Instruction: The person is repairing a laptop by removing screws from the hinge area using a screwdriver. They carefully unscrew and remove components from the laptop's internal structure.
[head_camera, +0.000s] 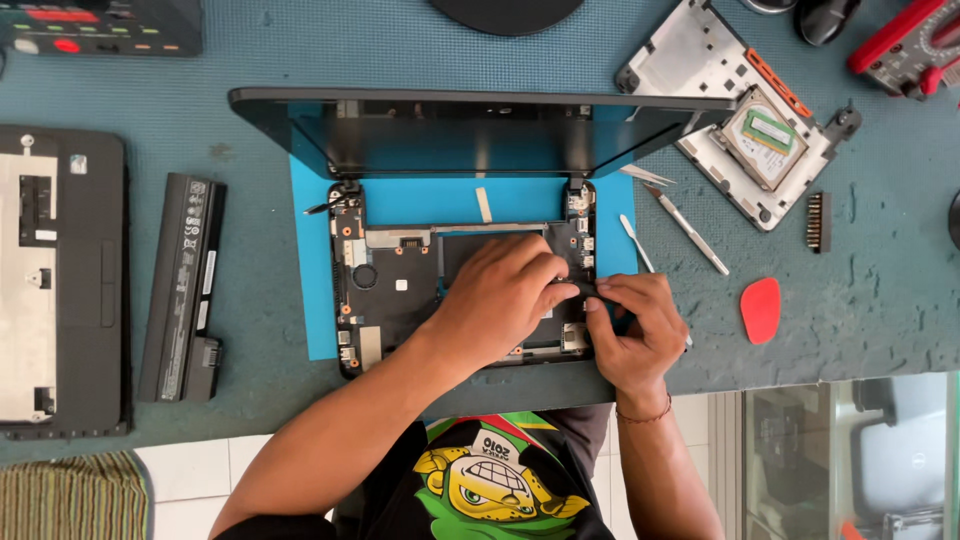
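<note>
Gripping a small black part at the opened laptop base (400, 290), near the surface's front edge.
Both hands, left hand (500, 300) and right hand (635, 325), pinch it; steady, even pulling seems best.

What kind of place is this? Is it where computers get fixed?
Most likely an electronics repair bench. An opened laptop base lies on a blue mat with both hands working inside it, and a removed battery, a screwdriver and a red pry pick lie around it.

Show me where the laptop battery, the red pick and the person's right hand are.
laptop battery (183, 287): head view, middle of its long black body.
red pick (761, 309): head view, centre of its flat face.
right hand (633, 330): head view, back of the hand.
</note>
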